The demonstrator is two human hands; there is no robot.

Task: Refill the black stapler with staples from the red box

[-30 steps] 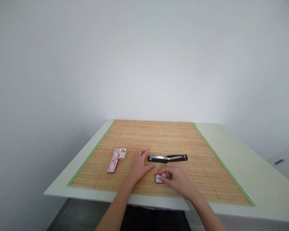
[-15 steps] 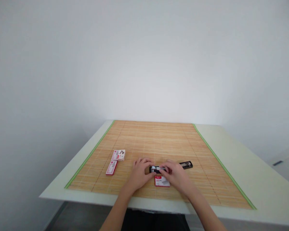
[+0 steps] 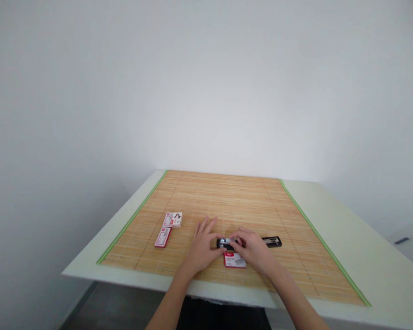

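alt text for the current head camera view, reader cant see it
The left hand holds one end of an opened stapler on a bamboo mat; the right hand is over its metal track. A small box lies nearer the viewer, other boxes left.

The stapler (image 3: 273,241) is black with bright metal parts, opened out lengthwise and lying flat, its length running sideways; shiny metal shows toward the left end, a slim metal strip at the right, and the middle is hidden. On the near side of the stapler, just beside it, a small red-and-white box (image 3: 233,261) lies flat, printed face up
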